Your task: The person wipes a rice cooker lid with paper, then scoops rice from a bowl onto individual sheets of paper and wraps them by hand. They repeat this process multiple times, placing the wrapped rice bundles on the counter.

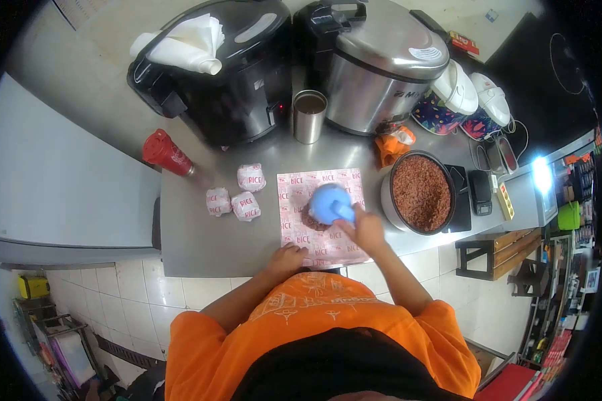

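My right hand [369,231] is closed around the handle of a blue scoop [331,204] with a rounded bowl. The scoop is over a small mound of reddish-brown rice [312,219], partly hiding it. Beneath both lies printed wrapping paper [293,190] in white and pink with red "RICE" lettering. At the paper's lower left corner rests my left hand [289,259], its fingers loosely spread against the paper. Right of the paper stands a round pot [393,204] filled with cooked reddish-brown rice [421,190].
Three wrapped rice parcels [246,206] sit left of the paper. Behind are a red tumbler [167,152], a steel cup [310,120], a black cooker [241,80] and a steel cooker [381,67]. An orange packet [393,146] touches the pot's area; a black scale [480,190] stands farther right.
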A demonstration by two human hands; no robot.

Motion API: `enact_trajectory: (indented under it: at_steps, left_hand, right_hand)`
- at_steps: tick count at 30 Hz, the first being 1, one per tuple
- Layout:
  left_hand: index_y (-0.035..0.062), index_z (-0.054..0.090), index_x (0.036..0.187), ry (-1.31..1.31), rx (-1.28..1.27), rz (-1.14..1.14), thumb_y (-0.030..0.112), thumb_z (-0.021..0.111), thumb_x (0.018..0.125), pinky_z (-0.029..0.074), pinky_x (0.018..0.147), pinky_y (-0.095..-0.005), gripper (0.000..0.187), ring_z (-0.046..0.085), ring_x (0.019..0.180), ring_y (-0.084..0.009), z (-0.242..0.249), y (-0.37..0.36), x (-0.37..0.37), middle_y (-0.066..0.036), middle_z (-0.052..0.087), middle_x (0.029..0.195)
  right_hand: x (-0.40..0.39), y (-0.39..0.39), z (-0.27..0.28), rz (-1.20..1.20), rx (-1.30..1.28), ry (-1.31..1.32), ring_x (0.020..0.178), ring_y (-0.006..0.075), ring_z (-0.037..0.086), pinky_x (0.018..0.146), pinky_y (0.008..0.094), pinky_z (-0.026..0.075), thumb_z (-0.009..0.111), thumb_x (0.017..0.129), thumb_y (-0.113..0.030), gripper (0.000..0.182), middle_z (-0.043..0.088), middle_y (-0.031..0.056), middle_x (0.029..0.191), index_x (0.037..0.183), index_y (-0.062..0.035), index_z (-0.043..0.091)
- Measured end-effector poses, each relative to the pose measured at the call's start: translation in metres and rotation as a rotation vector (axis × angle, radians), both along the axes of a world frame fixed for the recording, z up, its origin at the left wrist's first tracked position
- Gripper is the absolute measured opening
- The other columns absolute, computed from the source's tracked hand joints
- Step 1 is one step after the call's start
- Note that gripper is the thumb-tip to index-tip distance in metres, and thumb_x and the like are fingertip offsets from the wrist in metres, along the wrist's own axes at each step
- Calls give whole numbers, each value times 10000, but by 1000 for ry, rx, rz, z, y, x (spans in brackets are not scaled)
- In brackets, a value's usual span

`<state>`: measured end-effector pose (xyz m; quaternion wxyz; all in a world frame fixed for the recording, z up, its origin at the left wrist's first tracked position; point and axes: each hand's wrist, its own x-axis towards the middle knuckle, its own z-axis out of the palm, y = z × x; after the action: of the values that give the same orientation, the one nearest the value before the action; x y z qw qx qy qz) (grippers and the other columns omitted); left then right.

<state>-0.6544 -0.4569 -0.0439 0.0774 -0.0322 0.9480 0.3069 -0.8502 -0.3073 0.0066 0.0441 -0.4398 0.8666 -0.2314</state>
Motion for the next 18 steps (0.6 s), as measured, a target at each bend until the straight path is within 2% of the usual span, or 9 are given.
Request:
enact_trajectory:
  at_steps: [1, 2, 5, 6, 7, 10, 14, 16, 18]
  left_hand:
    - [35, 537, 903, -13, 15, 18, 305, 617, 760, 460, 801, -412, 316, 561, 899, -333, 4, 1, -1, -156, 581, 871]
    - [32, 554, 942, -25, 30, 37, 266, 592, 772, 462, 804, -409, 291, 558, 888, -338, 5, 1, -2, -159, 586, 878]
    - [37, 560, 918, 37, 73, 81, 230, 597, 762, 460, 810, -413, 251, 538, 928, -327, 5, 4, -3, -159, 574, 924]
    - [37, 560, 918, 39, 72, 81, 230, 597, 762, 460, 810, -413, 251, 538, 928, -327, 1, 4, -3, -159, 574, 924]
    - [43, 572, 914, 58, 89, 92, 213, 593, 767, 458, 804, -416, 226, 528, 945, -323, -6, 3, -3, -151, 565, 926]
    - [56, 592, 892, 85, 116, 143, 175, 582, 777, 456, 783, -417, 166, 523, 942, -316, -8, 0, -3, -134, 549, 912]
    - [75, 607, 841, 123, 104, 250, 127, 561, 790, 455, 740, -413, 86, 537, 882, -306, 18, -4, -13, -123, 530, 857]
    - [70, 598, 844, 147, 62, 257, 125, 567, 785, 459, 736, -406, 86, 542, 866, -301, 23, -4, -17, -119, 534, 848]
    - [65, 589, 847, 177, 20, 258, 123, 574, 780, 464, 731, -399, 90, 548, 850, -295, 28, -4, -23, -115, 537, 840]
  right_hand:
    - [-6, 7, 14, -69, -97, 40, 535, 317, 586, 499, 414, 460, 707, 735, -433, 467, 570, 134, 585, 917, -31, 556]
    - [-18, 21, 23, -154, -59, 40, 545, 316, 565, 527, 424, 448, 734, 711, -413, 472, 546, 114, 568, 927, -29, 563]
    - [-44, 63, 69, -368, -43, 265, 678, 331, 538, 655, 445, 409, 699, 763, -302, 396, 586, 139, 694, 1002, -22, 552]
    - [-65, 85, 59, -363, -81, 429, 675, 301, 567, 695, 427, 377, 687, 757, -293, 351, 583, 103, 708, 973, -48, 558]
    - [-76, 101, 59, -426, 7, 498, 742, 286, 570, 738, 435, 362, 672, 758, -257, 330, 586, 92, 767, 998, -64, 553]
    - [-97, 135, 46, -431, 240, 554, 929, 284, 542, 841, 474, 345, 684, 732, -249, 383, 573, 95, 930, 1043, -76, 544]
    - [-97, 139, 38, -447, 268, 607, 1029, 297, 501, 912, 502, 313, 696, 713, -238, 438, 555, 100, 1036, 1085, -69, 538]
    - [-82, 109, 58, -435, -23, 675, 1076, 297, 476, 932, 512, 311, 702, 686, -214, 488, 540, 96, 1100, 1118, -63, 531]
    - [-64, 80, 41, -186, -208, 479, 903, 339, 558, 796, 456, 418, 694, 657, -199, 400, 604, 133, 955, 1009, -44, 583]
